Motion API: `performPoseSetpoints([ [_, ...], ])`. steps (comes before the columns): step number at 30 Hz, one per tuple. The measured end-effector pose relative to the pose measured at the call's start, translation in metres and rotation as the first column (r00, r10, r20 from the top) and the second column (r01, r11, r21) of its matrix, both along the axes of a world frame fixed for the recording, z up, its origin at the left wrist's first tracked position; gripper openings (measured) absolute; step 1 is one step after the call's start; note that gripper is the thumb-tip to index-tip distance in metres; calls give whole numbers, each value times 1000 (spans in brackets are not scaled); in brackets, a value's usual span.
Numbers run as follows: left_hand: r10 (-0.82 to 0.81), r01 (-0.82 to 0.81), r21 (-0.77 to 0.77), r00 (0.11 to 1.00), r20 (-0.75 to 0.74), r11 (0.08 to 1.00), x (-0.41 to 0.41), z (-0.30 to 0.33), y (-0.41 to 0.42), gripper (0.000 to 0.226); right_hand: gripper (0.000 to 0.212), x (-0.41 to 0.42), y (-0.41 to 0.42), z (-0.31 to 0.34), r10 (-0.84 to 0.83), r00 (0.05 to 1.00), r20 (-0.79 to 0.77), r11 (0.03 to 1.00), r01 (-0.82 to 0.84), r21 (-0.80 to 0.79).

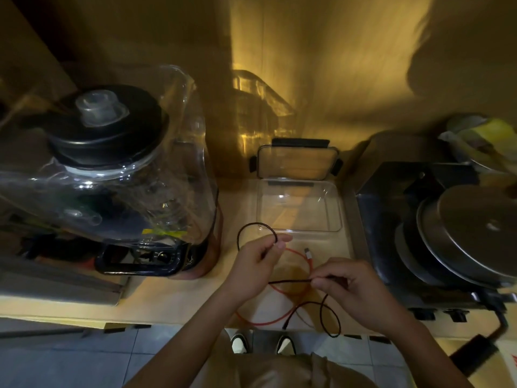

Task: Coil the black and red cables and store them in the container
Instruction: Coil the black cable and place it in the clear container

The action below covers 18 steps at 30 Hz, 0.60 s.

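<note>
Pinched between the thumb and forefinger of our left hand (258, 260) was the thin black braided cable (291, 281), which rose from that grip in a small loop just beside the near left corner of the clear rectangular plastic container (334, 219). Our right hand (345, 284) held the same cable farther along, fingertips curled round it, so a short straight run stretched between our two hands above the counter. Past the right hand the black cable dropped in a long loop that hung over the near edge of the pale wooden countertop (173, 292), with its plug end lying close to that edge.

Beneath our hands the thin orange-red cable (261, 322) lay loose on the countertop in a wide ring, its pale connector pointing toward the container and its lower curve near the front edge. We could not tell whether the two cables touched where they crossed.

The container sat open toward the back of the countertop, and its clear lid with black clips (296, 161) leaned upright against the wall right behind it. At the left end stood a large blender with a clear jug and black lid (112, 152). At the right end a dark metal stove (391, 233) carried a round steel pot lid (475, 231).
</note>
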<state>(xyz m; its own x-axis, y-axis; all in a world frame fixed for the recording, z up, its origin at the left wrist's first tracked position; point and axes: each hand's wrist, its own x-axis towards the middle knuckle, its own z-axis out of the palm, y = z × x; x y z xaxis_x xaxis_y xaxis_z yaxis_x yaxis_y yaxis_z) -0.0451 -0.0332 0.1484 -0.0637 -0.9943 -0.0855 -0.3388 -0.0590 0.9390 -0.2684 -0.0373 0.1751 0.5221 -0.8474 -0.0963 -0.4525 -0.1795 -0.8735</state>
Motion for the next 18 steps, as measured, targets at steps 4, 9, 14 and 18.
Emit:
performPoseSetpoints([
  [4, -147, 151, -19, 978, 150, 988, 0, -3, 6, 25, 13, 2, 0, 5, -70, 998, 10, 994, 70, -83],
  [9, -342, 336, 156, 940, 13, 929, -3, 19, 16, 55, 5, -8, -9, 11, -251, 967, 37, 942, 253, -220],
  [14, -113, 541, 255, 556, -824, 801, 15, 38, 16, 54, 31, -21, -16, 20, -233, 966, 111, 929, 255, -267],
  [18, 60, 653, -88, -200, -978, 752, 33, 69, 13, 50, 32, -31, -19, 21, -346, 920, 185, 884, 386, -265],
])
